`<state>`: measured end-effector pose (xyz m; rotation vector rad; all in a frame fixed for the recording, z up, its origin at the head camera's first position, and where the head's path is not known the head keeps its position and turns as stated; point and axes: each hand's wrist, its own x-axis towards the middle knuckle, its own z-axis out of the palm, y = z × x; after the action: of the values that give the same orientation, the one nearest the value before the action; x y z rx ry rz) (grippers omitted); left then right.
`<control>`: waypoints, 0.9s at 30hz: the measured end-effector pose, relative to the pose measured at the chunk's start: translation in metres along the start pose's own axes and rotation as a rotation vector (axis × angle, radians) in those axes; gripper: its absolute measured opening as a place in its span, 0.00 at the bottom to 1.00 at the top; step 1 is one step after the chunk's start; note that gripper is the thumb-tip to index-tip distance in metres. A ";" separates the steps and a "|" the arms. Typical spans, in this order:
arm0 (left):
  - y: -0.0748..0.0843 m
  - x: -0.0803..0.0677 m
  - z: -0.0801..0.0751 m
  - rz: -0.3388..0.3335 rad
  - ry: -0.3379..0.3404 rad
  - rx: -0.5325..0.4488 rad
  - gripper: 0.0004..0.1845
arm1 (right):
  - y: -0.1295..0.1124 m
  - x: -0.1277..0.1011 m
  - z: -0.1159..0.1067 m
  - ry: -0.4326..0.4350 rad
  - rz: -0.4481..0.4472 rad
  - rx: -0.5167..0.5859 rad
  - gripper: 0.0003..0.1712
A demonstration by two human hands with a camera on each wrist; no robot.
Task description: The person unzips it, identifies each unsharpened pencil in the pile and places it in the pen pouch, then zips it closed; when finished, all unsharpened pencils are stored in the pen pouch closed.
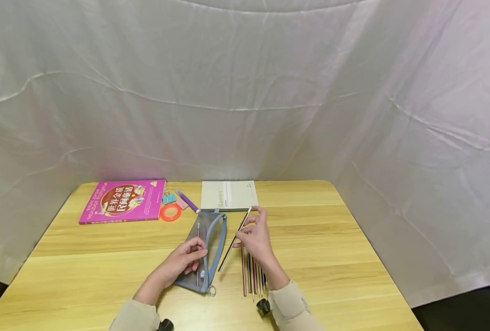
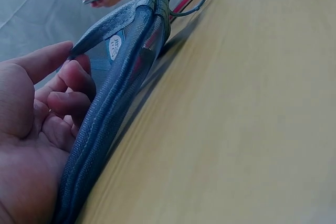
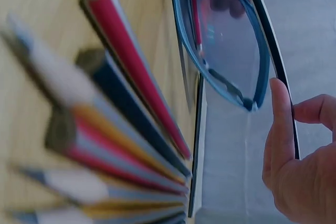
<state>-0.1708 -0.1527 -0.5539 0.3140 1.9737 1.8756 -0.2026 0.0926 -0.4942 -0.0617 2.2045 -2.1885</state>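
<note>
at the middle of a wooden table (image 1: 331, 239), the left hand (image 1: 182, 260) pinches the top edge of a grey mesh pouch (image 1: 209, 239), thumb above and fingers curled beneath, holding its mouth open; one pencil already lies inside. the right hand (image 1: 256, 236) grips a dark pencil (image 1: 234, 240) between thumb and fingertips, angled with its lower tip just beside the pouch opening. a row of pencils (image 1: 253, 276) lies near the front edge, under the right wrist. along the back edge sit a pink book (image 1: 122, 200), tape roll (image 1: 170, 212), purple pen (image 1: 187, 201) and notebook (image 1: 228, 195).
</note>
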 end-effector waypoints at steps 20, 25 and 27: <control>0.007 0.002 0.009 0.000 0.033 -0.082 0.17 | 0.014 -0.014 0.031 -0.030 0.036 -0.027 0.54; 0.009 0.004 0.012 0.023 0.046 -0.095 0.14 | 0.013 -0.014 0.037 -0.039 0.043 -0.021 0.55; 0.010 0.005 0.014 0.028 0.043 -0.105 0.15 | 0.014 -0.013 0.039 -0.042 0.046 -0.023 0.55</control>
<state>-0.1702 -0.1376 -0.5449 0.2744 1.8996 2.0112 -0.1875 0.0546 -0.5088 -0.0559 2.1865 -2.1188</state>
